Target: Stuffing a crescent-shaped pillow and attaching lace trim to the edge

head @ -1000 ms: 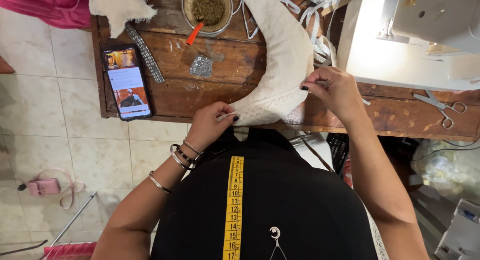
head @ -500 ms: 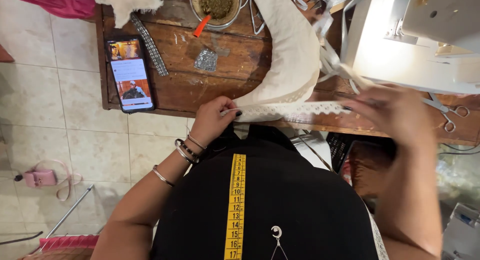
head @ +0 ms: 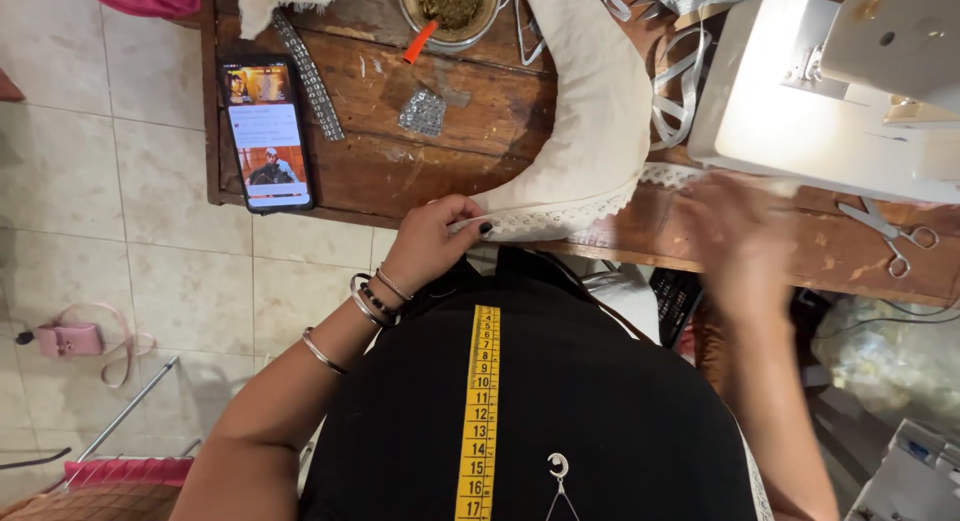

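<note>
L hand [head: 428, 243] pinches the lace trim [head: 560, 219] at the table [head: 400, 171] edge beside the cream fabric piece [head: 590, 121]; R hand [head: 735, 216] blurred, grip can't tell; trim looks light, floppy, prob best held by edge.

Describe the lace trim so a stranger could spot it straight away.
Start at the dark wooden table and find the big cream crescent of fabric lying on it. The lace trim runs along that crescent's lower edge, its near end pinched by the left hand. Its scalloped, openwork pattern sets it apart from the plain fabric.
</note>
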